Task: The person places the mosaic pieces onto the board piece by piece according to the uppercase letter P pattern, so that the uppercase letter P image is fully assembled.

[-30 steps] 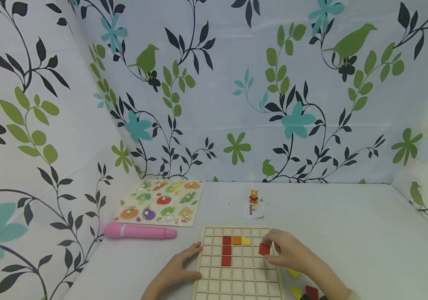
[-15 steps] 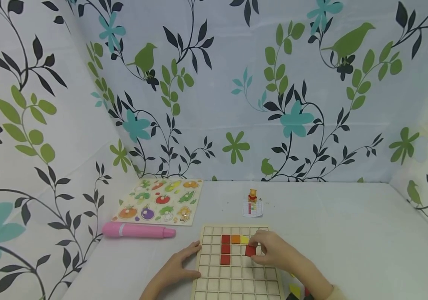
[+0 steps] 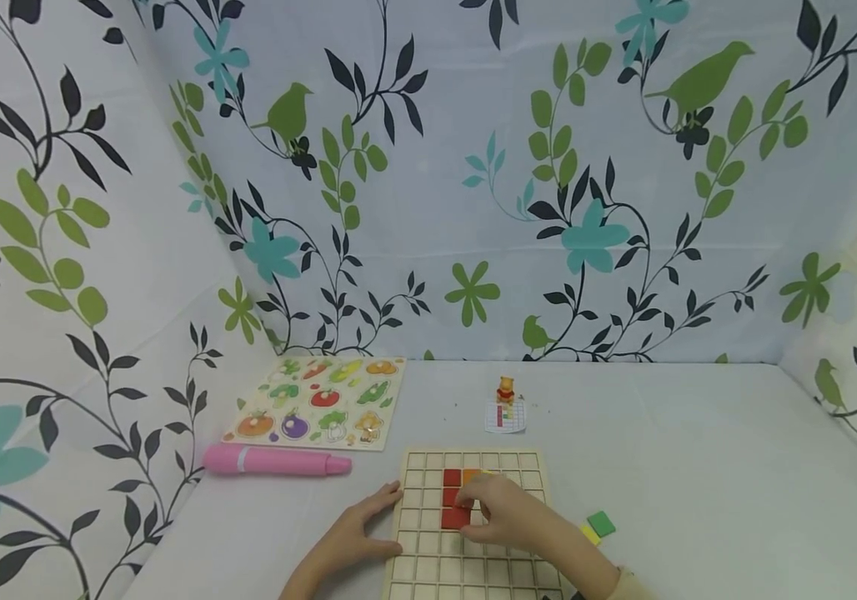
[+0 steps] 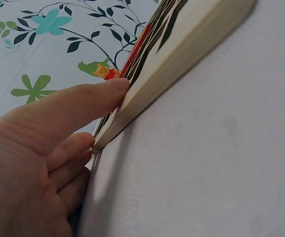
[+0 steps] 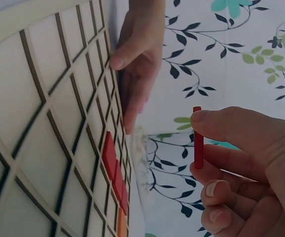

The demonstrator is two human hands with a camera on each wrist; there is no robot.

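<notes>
Bench point(image 3: 699, 500) extends past board point(image 3: 428, 546) to right edge, near edges cut off; right grip point(image 3: 507, 512) pinches tile point(image 5: 198, 148), wide left grip point(image 3: 353, 529) touches board.

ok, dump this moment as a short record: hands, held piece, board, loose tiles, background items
left hand: touching the left edge of the grid board
right hand: over the board, pinching a red tile
held tile: apart from the board in right wrist view
in grid: column of red tiles, orange tile right of the top one
loose: green tile and yellow tile, right of board
background: vegetable puzzle, pink pen, toy bear, paper card
</notes>
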